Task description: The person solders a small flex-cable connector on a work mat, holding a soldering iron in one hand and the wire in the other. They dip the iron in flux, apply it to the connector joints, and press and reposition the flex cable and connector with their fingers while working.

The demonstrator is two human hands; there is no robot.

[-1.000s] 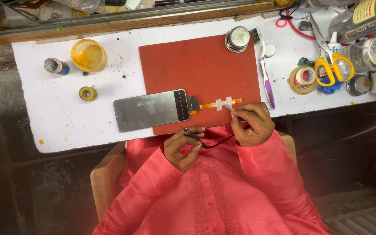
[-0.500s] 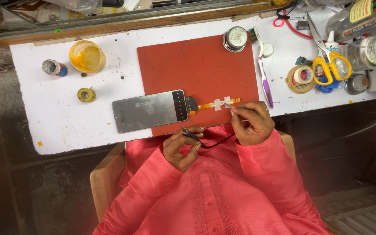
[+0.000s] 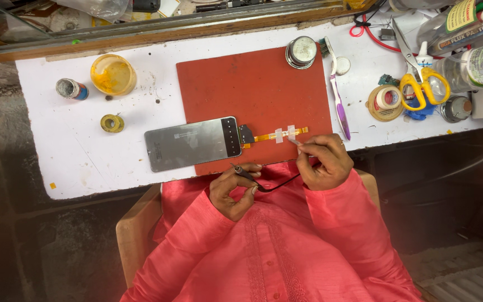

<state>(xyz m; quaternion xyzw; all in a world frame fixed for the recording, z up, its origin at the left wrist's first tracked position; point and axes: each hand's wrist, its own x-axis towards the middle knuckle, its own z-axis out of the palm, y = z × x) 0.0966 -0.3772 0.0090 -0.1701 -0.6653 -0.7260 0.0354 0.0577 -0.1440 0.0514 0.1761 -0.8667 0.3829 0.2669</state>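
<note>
Red mat (image 3: 252,84), right hand (image 3: 324,162) fingers pinching orange flex cable (image 3: 278,135), left hand (image 3: 233,190) gripping black tweezers (image 3: 247,174)

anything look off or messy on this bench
Nothing is spilled or broken. The phone panel lies slightly askew, half off the red mat, and the open yellow pot is smeared with residue inside.

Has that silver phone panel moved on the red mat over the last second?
No. The panel lies as before, its right end overlapping the mat's lower left corner; only the camera shifted slightly.
</note>
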